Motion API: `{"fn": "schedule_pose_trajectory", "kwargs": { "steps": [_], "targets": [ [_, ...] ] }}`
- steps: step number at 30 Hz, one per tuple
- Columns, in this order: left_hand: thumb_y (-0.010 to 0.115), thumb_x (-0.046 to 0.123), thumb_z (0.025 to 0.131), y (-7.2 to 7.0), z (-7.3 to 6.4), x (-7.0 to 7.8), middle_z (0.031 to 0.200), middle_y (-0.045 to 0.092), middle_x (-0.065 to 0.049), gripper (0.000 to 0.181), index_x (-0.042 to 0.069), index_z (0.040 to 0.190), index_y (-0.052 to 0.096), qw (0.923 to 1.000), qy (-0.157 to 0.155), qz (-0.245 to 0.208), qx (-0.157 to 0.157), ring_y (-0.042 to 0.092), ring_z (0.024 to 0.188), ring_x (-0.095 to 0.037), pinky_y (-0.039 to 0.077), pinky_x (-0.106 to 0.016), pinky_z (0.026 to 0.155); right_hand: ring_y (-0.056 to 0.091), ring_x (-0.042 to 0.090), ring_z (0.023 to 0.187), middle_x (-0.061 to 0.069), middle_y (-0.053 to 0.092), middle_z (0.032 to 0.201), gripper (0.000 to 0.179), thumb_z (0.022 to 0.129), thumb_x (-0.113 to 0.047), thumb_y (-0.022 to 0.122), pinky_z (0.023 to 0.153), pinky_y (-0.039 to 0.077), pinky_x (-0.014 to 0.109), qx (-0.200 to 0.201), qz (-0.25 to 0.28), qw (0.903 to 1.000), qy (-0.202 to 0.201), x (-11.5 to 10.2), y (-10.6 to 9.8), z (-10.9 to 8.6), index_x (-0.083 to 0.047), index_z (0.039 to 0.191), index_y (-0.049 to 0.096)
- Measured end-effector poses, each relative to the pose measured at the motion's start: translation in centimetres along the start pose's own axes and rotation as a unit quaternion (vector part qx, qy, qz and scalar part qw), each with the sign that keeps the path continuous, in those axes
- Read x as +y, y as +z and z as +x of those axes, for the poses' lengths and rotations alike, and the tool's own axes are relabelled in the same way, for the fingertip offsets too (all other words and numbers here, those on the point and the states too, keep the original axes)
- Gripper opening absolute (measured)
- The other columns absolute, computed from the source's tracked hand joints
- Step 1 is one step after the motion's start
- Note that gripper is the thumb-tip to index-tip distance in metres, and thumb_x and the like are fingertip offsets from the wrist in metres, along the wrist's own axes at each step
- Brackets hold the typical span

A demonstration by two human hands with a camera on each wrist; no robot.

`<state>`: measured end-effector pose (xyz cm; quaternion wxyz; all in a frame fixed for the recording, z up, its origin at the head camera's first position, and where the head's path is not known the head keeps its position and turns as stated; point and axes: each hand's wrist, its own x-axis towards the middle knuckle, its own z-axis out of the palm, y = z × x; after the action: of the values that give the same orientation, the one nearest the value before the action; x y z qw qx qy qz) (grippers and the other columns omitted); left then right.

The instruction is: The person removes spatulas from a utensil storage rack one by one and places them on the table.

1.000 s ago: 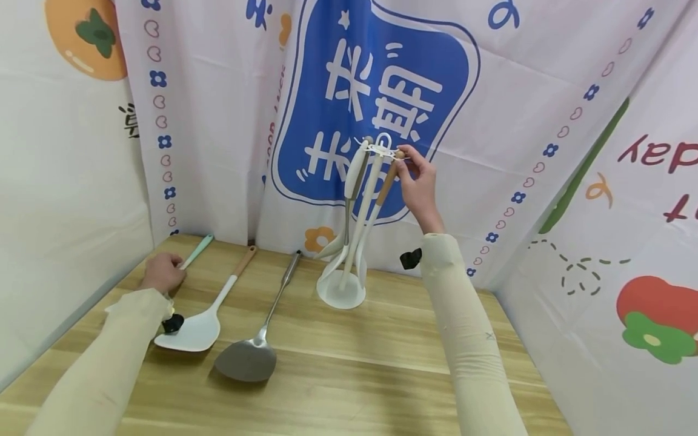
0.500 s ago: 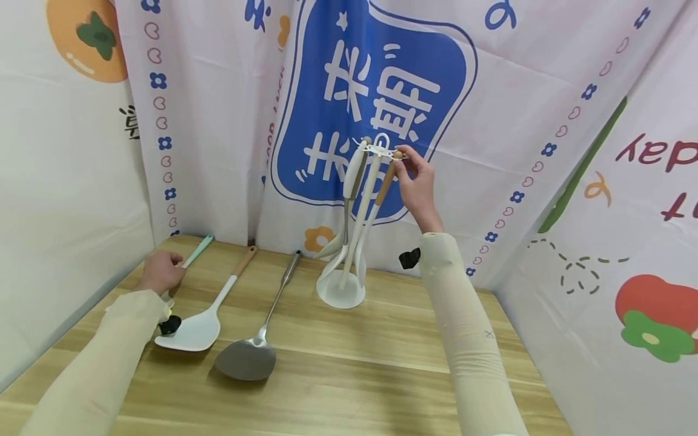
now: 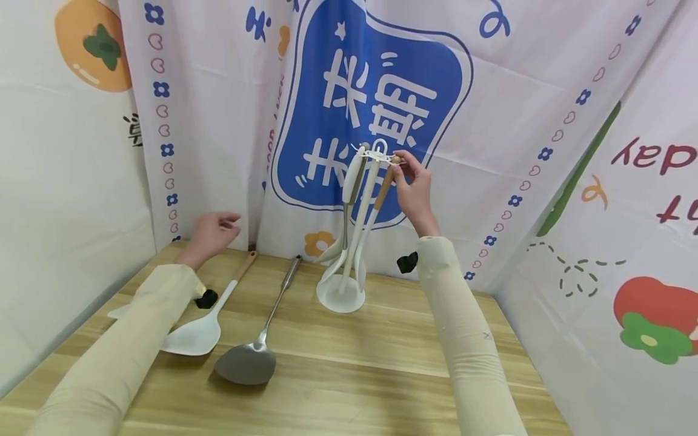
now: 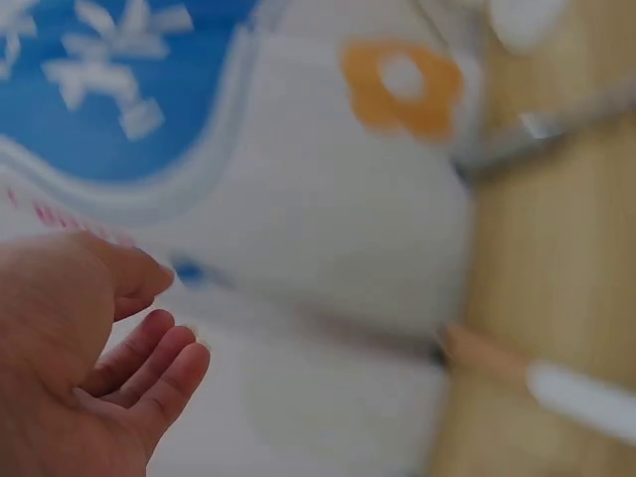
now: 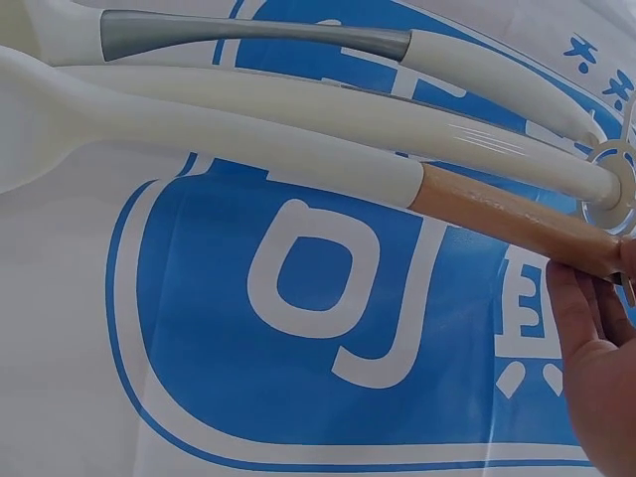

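Note:
My left hand (image 3: 211,235) is raised above the table's back left, its fingers loosely bent with nothing between them. Below it lies a white turner (image 3: 199,335) with a wooden handle; to the right is a steel wok turner (image 3: 248,364). My right hand (image 3: 415,191) pinches the top of the wooden handle (image 5: 517,221) of a white kitchen utensil, up at the hooks of a white utensil rack (image 3: 340,301). That utensil's head runs out of the right wrist view. Another utensil with a white and grey handle (image 3: 353,177) hangs on the rack's left side.
The pale tip of another utensil (image 3: 118,311) shows beside my left sleeve, which hides the rest of it. A printed curtain (image 3: 485,115) stands close behind the rack. Cloth walls flank the wooden table (image 3: 382,375) left and right.
My left hand has left the turquoise-handled utensil, rising and moving right; that handle is now out of sight behind it. The right hand keeps its pinch, and the head view has tilted slightly.

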<state>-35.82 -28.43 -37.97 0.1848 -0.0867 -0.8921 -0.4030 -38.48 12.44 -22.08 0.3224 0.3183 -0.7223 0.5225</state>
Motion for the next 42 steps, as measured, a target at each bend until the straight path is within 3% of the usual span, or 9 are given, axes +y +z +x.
{"fn": "schedule_pose_trajectory", "kwargs": {
  "steps": [7, 11, 15, 20, 26, 32, 36, 42],
  "targets": [
    [0.056, 0.006, 0.102, 1.2, 3.1, 8.4, 0.141, 0.052, -0.028, 0.052, -0.006, 0.151, 0.040, 0.9971, 0.054, -0.046, -0.027, 0.056, 0.124, -0.041, 0.050, -0.053, 0.106, 0.061, 0.042, 0.091, 0.032, 0.062, 0.111, 0.027, 0.102, 0.005, 0.052, 0.082, 0.059, 0.032, 0.005, -0.008, 1.0000, 0.000, 0.1, 0.1, -0.1, 0.013, 0.127, 0.060],
    [0.061, 0.008, 0.101, 2.3, 4.5, 12.5, 0.138, 0.055, -0.023, 0.053, -0.001, 0.151, 0.043, 0.9927, 0.104, -0.061, 0.001, 0.059, 0.121, -0.037, 0.053, -0.049, 0.103, 0.063, 0.039, 0.095, 0.031, 0.062, 0.114, 0.028, 0.103, 0.004, 0.052, 0.083, 0.059, 0.031, 0.005, -0.020, 0.9998, 0.000, 0.0, 0.0, -0.1, 0.013, 0.129, 0.058],
    [0.062, 0.009, 0.101, 3.5, 6.0, 16.1, 0.141, 0.053, -0.022, 0.053, 0.003, 0.151, 0.045, 0.9830, 0.161, -0.084, 0.025, 0.059, 0.122, -0.035, 0.054, -0.047, 0.103, 0.063, 0.036, 0.102, 0.030, 0.063, 0.120, 0.033, 0.102, 0.004, 0.053, 0.088, 0.058, 0.034, 0.007, -0.019, 0.9998, 0.009, 0.1, 0.0, -0.2, 0.012, 0.134, 0.051],
    [0.062, 0.008, 0.101, 4.8, 7.8, 19.4, 0.151, 0.046, -0.020, 0.055, 0.007, 0.153, 0.045, 0.9708, 0.202, -0.123, 0.037, 0.058, 0.127, -0.033, 0.051, -0.047, 0.107, 0.062, 0.035, 0.113, 0.029, 0.060, 0.128, 0.046, 0.101, 0.000, 0.057, 0.101, 0.054, 0.035, 0.004, 0.004, 0.9990, 0.045, 0.4, 0.1, -0.6, 0.007, 0.143, 0.040],
    [0.064, 0.006, 0.099, 6.1, 9.0, 21.2, 0.149, 0.051, -0.018, 0.048, 0.005, 0.146, 0.053, 0.9662, 0.205, -0.146, 0.057, 0.061, 0.126, -0.030, 0.052, -0.044, 0.106, 0.061, 0.039, 0.113, 0.032, 0.058, 0.128, 0.049, 0.102, -0.003, 0.059, 0.104, 0.052, 0.044, -0.002, 0.029, 0.9965, 0.078, 1.7, 0.6, -1.7, 0.009, 0.143, 0.037],
    [0.063, 0.003, 0.099, 7.5, 10.1, 21.3, 0.150, 0.048, -0.020, 0.053, 0.003, 0.150, 0.047, 0.9602, 0.203, -0.189, 0.030, 0.058, 0.127, -0.035, 0.049, -0.050, 0.109, 0.059, 0.042, 0.114, 0.037, 0.056, 0.130, 0.047, 0.103, -0.002, 0.056, 0.105, 0.049, 0.051, -0.019, 0.042, 0.9969, 0.064, 2.8, 1.2, -2.7, 0.011, 0.144, 0.038],
    [0.063, 0.001, 0.099, 8.1, 10.4, 21.8, 0.146, 0.051, -0.019, 0.055, 0.002, 0.151, 0.046, 0.9535, 0.213, -0.212, 0.024, 0.060, 0.123, -0.034, 0.051, -0.049, 0.107, 0.062, 0.044, 0.107, 0.037, 0.060, 0.124, 0.046, 0.102, 0.001, 0.055, 0.100, 0.053, 0.047, -0.020, 0.041, 0.9982, 0.041, 3.1, 1.6, -2.9, 0.012, 0.144, 0.040],
    [0.063, 0.000, 0.099, 8.8, 10.7, 22.2, 0.136, 0.060, -0.016, 0.044, 0.003, 0.142, 0.058, 0.9485, 0.218, -0.225, 0.049, 0.063, 0.115, -0.031, 0.056, -0.044, 0.101, 0.064, 0.046, 0.101, 0.035, 0.063, 0.117, 0.044, 0.102, 0.003, 0.056, 0.093, 0.057, 0.036, -0.015, 0.041, 0.9986, 0.029, 3.6, 1.8, -3.0, 0.013, 0.142, 0.043]
  ]
}}
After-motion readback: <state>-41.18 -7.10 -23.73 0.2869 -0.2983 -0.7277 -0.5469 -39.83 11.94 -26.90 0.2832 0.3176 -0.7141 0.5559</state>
